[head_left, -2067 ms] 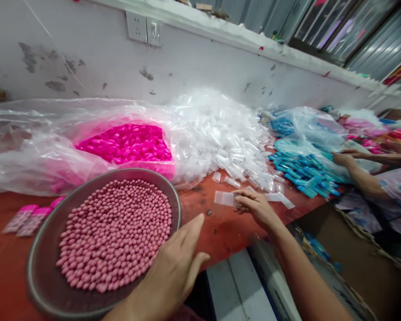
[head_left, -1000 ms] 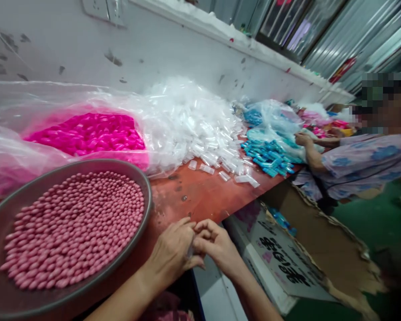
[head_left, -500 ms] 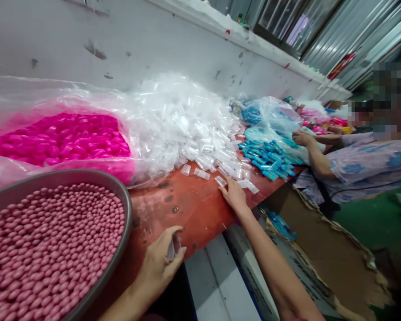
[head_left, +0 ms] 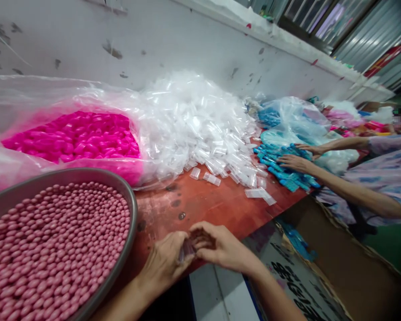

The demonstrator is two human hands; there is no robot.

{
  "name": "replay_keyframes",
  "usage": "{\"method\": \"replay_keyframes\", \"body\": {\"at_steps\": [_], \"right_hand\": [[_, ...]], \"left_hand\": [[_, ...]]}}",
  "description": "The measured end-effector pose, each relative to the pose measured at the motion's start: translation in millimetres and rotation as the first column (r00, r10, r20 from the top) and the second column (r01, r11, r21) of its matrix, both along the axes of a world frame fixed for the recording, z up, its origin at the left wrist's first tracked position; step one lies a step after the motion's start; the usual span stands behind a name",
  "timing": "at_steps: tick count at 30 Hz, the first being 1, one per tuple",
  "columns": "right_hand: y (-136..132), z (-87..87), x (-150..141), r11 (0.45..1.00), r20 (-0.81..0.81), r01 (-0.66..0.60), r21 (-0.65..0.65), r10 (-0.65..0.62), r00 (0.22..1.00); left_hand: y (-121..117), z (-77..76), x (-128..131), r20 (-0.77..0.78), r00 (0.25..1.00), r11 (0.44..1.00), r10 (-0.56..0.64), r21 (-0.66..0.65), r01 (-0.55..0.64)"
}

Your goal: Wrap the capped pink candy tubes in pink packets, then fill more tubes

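Low over the near table edge, my left hand (head_left: 169,257) is closed around clear plastic cases (head_left: 186,250), partly hidden by its fingers. Facing it, my right hand (head_left: 222,247) has curled fingers, with thumb and fingertips at the end of the clear plastic in the left hand. How many cases lie between the hands I cannot tell. Beyond them, a large heap of clear plastic cases (head_left: 200,120) spreads over the red table (head_left: 207,200). A few loose cases (head_left: 211,179) lie at its front.
On the left stands a grey basin (head_left: 133,214) of pink beads (head_left: 60,249). Behind it, an open bag holds bright pink caps (head_left: 80,138). At right, a co-worker's hands (head_left: 297,162) touch blue-capped tubes (head_left: 280,165). A cardboard box (head_left: 347,249) stands below the table edge.
My right hand reached to the loose cases, then came back to my left hand; one loose case is gone from the table. The co-worker's hands moved onto the blue tubes.
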State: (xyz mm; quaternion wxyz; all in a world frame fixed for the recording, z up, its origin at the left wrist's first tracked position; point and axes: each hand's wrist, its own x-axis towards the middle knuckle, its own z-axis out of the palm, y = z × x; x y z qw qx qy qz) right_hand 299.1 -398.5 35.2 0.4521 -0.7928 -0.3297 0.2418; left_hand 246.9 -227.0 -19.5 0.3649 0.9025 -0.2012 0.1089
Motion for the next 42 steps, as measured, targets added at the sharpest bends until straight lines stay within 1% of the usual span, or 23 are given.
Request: {"method": "replay_keyframes", "body": {"at_steps": [2,3,4,5,6,8,9,11,13,15,17,19,22,24,27,30,32,33,35,37,38,40,42], "right_hand": [[1,-6.7,33,0.999,0.089,0.009,-0.046,-0.005,0.996],[1,-10.8,55,0.990,0.255,0.085,-0.114,-0.054,0.965],[2,-14.7,77,0.959,0.458,0.228,-0.167,-0.129,0.880],[5,-18.3,99,0.917,0.619,0.340,-0.209,-0.145,0.772],[7,-21.3,120,0.885,0.730,0.378,-0.273,-0.065,0.680],[14,-25.4,153,0.840,0.803,0.359,-0.407,0.141,0.580],[17,-26.7,164,0.832,0.799,0.329,-0.446,0.204,0.566],[22,-28.0,179,0.831,0.779,0.274,-0.485,0.268,0.567],[25,-28.2,183,0.835,0.770,0.249,-0.492,0.284,0.571],[26,-27.4,179,0.837,0.776,0.258,-0.483,0.272,0.570],[26,-25.7,163,0.844,0.788,0.284,-0.455,0.233,0.569],[29,-24.1,134,0.855,0.802,0.310,-0.417,0.185,0.568],[36,-25.3,69,0.899,0.790,0.275,-0.340,0.114,0.603],[41,-28.6,25,0.977,0.672,0.154,-0.145,-0.017,0.741],[41,-34.4,-18,0.992,0.450,0.105,0.069,-0.125,0.884],[31,-39.0,-26,0.974,0.100,0.147,0.173,-0.166,0.981],[25,-39.7,-21,0.961,-0.122,0.176,0.211,-0.153,0.981],[23,-38.8,-17,0.955,-0.185,0.188,0.230,-0.147,0.972],[23,-33.7,-13,0.944,-0.219,0.193,0.269,-0.136,0.966],[26,-24.8,-14,0.951,-0.242,0.133,0.279,-0.065,0.968],[28,-19.4,-15,0.961,-0.278,0.072,0.265,0.005,0.960],[32,-7.6,-22,0.973,-0.359,-0.066,0.220,0.144,0.922],[34,5.0,-31,0.973,-0.375,-0.145,0.179,0.204,0.904]], "left_hand": [[1,0.6,-3,-0.011,0.999,0.998,0.047,-0.036,-0.047],[1,1.4,-3,-0.034,0.996,0.994,0.080,-0.066,-0.082],[0,2.4,-4,-0.079,0.991,0.987,0.112,-0.106,-0.120],[0,3.6,-5,-0.139,0.980,0.975,0.141,-0.152,-0.162],[0,4.9,-5,-0.205,0.965,0.958,0.162,-0.200,-0.203],[0,7.2,-6,-0.324,0.928,0.913,0.183,-0.294,-0.283],[1,8.0,-6,-0.370,0.909,0.884,0.191,-0.337,-0.323],[2,8.6,-5,-0.442,0.872,0.810,0.210,-0.421,-0.409],[3,7.9,-3,-0.484,0.848,0.706,0.218,-0.521,-0.479],[5,6.5,1,-0.497,0.841,0.591,0.213,-0.620,-0.516],[7,5.2,3,-0.512,0.835,0.489,0.203,-0.686,-0.539],[8,4.5,5,-0.533,0.824,0.421,0.190,-0.715,-0.559],[10,3.8,5,-0.549,0.814,0.368,0.190,-0.729,-0.578],[11,2.6,3,-0.536,0.820,0.351,0.201,-0.741,-0.572],[11,0.7,-2,-0.510,0.838,0.360,0.193,-0.758,-0.544],[11,3.3,-11,-0.496,0.865,0.393,0.075,-0.783,-0.483],[12,8.2,-16,-0.477,0.878,0.384,-0.039,-0.818,-0.427],[13,11.2,-18,-0.464,0.881,0.371,-0.090,-0.837,-0.403],[15,17.1,-23,-0.435,0.880,0.346,-0.189,-0.868,-0.355],[18,21.9,-29,-0.395,0.866,0.325,-0.308,-0.899,-0.294],[19,23.9,-32,-0.366,0.851,0.304,-0.377,-0.917,-0.260],[20,27.3,-38,-0.290,0.811,0.226,-0.508,-0.954,-0.199],[21,30.9,-45,-0.225,0.790,0.144,-0.570,-0.974,-0.173]]}}
